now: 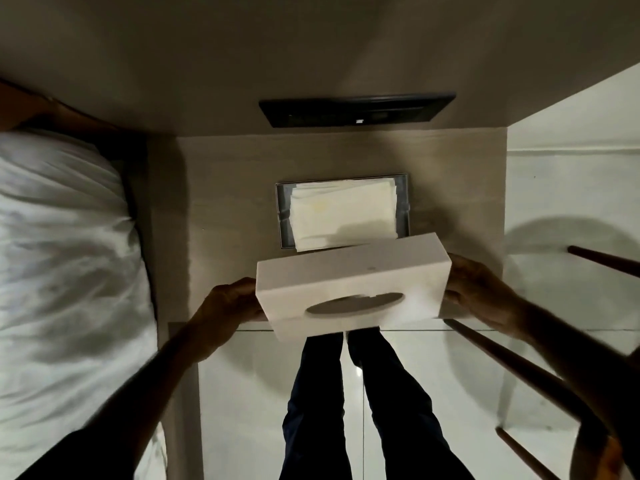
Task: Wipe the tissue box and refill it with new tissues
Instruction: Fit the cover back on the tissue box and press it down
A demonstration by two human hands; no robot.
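Observation:
I hold the white tissue box cover [349, 271] above the near edge of the bedside table [221, 209]. Its face with the oval slot tilts toward me. My left hand [230, 301] grips its left end and my right hand [479, 291] grips its right end. Behind the cover, the grey base tray [402, 206] lies flat on the table with a stack of white tissues [341, 214] on it. The cover hides the tray's near edge.
A bed with a white pillow [62, 258] is on the left. A dark panel [356, 110] is set in the wall behind the table. A wooden chair [540, 382] stands at the right over pale floor tiles. My legs show below.

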